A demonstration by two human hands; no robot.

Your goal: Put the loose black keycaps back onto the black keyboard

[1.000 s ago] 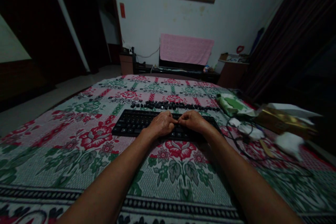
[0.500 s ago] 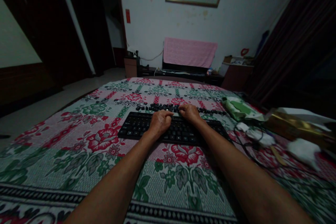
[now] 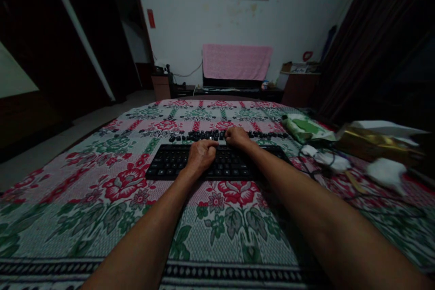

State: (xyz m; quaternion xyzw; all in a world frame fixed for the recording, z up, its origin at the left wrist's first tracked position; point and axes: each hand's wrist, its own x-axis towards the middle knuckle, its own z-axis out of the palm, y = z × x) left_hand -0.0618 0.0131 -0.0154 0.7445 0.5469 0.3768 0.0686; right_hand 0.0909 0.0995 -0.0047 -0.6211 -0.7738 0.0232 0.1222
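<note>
A black keyboard lies flat on the patterned cloth in front of me. Behind its far edge, small loose black keycaps are strewn in a long band. My left hand rests over the keyboard's middle, its index finger stretched toward the right and the other fingers partly curled under; I see nothing held in it. Just right of it, my right hand is at the far edge by the keycaps. Its fingers are bent together, and whatever they pinch is hidden.
A flowered cloth covers the wide table. To the right lie a green and white packet, a gold box, crumpled white pieces, a flat wooden stick and a dark cable. A pink towel hangs farther back.
The whole view has shifted, so the scene sits slightly farther left and higher. My right hand's fingers have drawn closer together; my left hand stays on the keyboard with its index finger straighter.
</note>
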